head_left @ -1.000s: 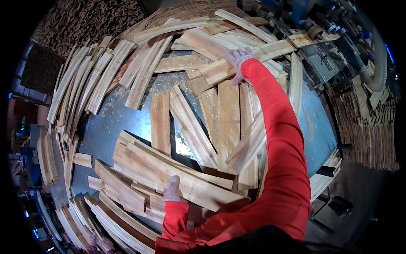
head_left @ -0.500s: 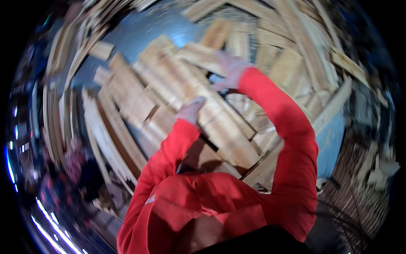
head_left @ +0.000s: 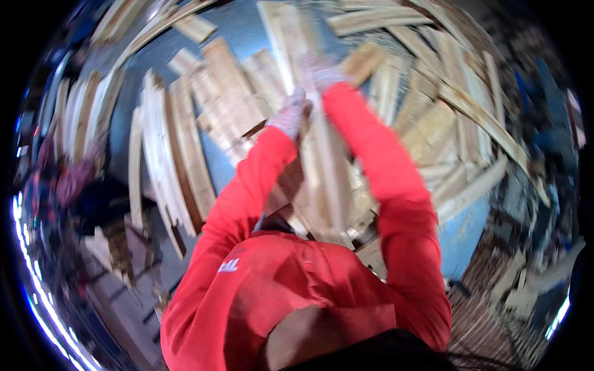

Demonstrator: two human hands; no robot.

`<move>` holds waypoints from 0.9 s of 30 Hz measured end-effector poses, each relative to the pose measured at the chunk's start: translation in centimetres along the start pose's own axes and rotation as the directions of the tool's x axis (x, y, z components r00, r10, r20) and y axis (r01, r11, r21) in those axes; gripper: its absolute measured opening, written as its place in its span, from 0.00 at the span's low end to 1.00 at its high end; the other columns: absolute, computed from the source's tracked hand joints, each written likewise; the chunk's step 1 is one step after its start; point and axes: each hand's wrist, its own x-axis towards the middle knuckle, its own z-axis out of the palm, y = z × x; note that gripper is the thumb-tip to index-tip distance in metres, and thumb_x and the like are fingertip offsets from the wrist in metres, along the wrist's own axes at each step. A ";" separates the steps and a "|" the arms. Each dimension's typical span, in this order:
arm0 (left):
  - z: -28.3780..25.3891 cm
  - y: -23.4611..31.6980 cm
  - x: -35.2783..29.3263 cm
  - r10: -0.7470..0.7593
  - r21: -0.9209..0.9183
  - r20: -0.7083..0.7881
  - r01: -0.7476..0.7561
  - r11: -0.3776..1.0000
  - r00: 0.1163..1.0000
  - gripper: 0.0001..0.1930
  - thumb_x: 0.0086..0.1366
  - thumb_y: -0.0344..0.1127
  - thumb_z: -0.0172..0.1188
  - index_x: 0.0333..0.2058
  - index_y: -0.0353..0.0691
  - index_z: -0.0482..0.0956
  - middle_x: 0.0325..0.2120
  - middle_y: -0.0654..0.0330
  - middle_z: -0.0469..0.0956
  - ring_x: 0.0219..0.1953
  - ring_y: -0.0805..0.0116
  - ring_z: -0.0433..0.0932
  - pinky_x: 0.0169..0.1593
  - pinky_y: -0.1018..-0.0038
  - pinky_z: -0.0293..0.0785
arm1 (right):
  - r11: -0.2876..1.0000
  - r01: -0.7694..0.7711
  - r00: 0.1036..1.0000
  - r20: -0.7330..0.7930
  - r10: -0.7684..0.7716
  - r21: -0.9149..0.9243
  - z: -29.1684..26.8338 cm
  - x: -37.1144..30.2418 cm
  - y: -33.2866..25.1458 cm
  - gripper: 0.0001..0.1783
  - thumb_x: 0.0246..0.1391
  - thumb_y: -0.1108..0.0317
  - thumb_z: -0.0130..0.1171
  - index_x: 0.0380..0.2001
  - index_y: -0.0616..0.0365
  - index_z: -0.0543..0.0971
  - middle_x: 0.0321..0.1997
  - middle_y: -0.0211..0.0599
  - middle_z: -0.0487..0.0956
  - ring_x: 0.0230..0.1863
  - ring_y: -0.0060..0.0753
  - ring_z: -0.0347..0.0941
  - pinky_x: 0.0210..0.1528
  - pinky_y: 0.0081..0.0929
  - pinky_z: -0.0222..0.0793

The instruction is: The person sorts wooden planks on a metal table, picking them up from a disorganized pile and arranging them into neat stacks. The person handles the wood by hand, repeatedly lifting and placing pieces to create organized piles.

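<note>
Both my hands wear pale gloves. My left hand (head_left: pixel 292 113) is closed around the left edge of long, pale wooden boards (head_left: pixel 317 167), which stretch from far up the blue table toward my chest. My right hand (head_left: pixel 322 72) is against the right side of these boards, a little farther from me than the left. Motion smears its fingers, so their grip does not show. The boards are blurred too, most of all along their right side, and I cannot tell how many there are. More short boards (head_left: pixel 232 102) lie side by side just left of my left hand.
Upright-looking rows of narrow boards (head_left: pixel 162 148) are at the left. Loose planks (head_left: pixel 427 127) overlap in a heap at the right, with a long strip (head_left: pixel 482 120) across them. The blue table (head_left: pixel 467 232) shows between pieces. Thin sticks (head_left: pixel 482 303) are stacked at the lower right.
The boards have swung from a slant to nearly straight away from me. Both hands have moved farther out and closer together. My whole view has shifted, too.
</note>
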 end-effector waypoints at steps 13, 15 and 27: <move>-4.0 -5.3 1.6 -0.088 -0.243 0.019 0.090 0.966 0.996 0.24 0.63 0.37 0.61 0.52 0.26 0.71 0.44 0.57 0.79 0.55 0.67 0.73 0.60 0.73 0.63 | 0.426 -0.504 0.839 -0.311 0.446 -0.751 -22.3 -7.3 25.2 0.61 0.30 0.41 0.70 0.67 0.48 0.53 0.68 0.46 0.60 0.69 0.50 0.53 0.70 0.55 0.42; -5.1 -7.2 1.9 -0.024 -0.094 0.072 0.031 0.995 0.997 0.24 0.64 0.38 0.60 0.53 0.26 0.70 0.44 0.55 0.80 0.54 0.67 0.73 0.59 0.74 0.65 | 0.351 -0.592 0.749 -0.334 0.572 -0.725 -23.3 -8.0 28.6 0.62 0.30 0.39 0.70 0.67 0.46 0.52 0.68 0.44 0.61 0.69 0.49 0.54 0.70 0.55 0.42; -6.0 -10.0 3.0 0.143 -0.077 0.099 -0.136 0.988 0.985 0.21 0.63 0.36 0.57 0.55 0.38 0.70 0.50 0.54 0.73 0.51 0.65 0.72 0.58 0.69 0.65 | 0.903 -0.271 0.955 0.023 0.295 -0.333 -15.9 -8.7 9.7 0.56 0.34 0.43 0.68 0.65 0.57 0.58 0.63 0.60 0.63 0.62 0.55 0.63 0.62 0.42 0.61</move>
